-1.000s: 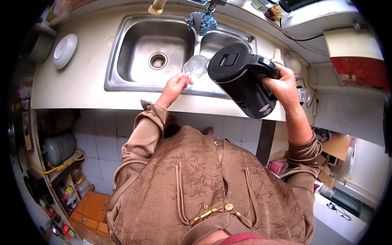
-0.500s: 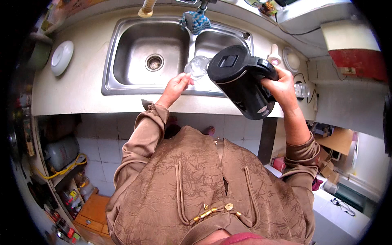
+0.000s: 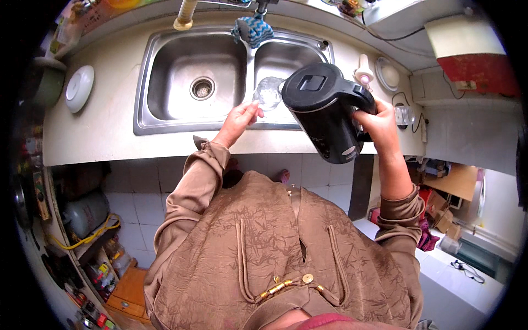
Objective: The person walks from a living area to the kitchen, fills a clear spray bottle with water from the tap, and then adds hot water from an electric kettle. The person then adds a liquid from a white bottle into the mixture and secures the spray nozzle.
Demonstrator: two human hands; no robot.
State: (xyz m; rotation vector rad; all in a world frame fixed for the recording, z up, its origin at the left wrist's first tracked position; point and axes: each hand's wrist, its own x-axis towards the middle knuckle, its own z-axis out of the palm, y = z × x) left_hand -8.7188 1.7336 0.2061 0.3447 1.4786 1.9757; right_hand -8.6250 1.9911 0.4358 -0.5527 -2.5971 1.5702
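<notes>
My right hand (image 3: 379, 124) is wrapped round the handle of a black electric kettle (image 3: 324, 126). The kettle is tilted to the left above the sink's front edge, its lid shut and its spout beside a clear glass (image 3: 268, 92). My left hand (image 3: 241, 121) has its fingers curled at the near left side of this glass and appears to grip it; the exact hold is partly hidden. The glass is over the smaller right basin of the steel sink (image 3: 142, 110). Whether water runs from the spout I cannot tell.
A white plate (image 3: 80, 88) lies on the counter at the left. A blue-and-white patterned cloth (image 3: 253, 32) hangs at the tap, beside a beige hose (image 3: 185, 15). Right of the kettle are a clear jar (image 3: 404, 115) and a round white lid-like dish (image 3: 388, 74).
The view has shifted slightly. The glass and my left hand have moved a little to the right relative to the sink. The kettle stays tilted in my right hand.
</notes>
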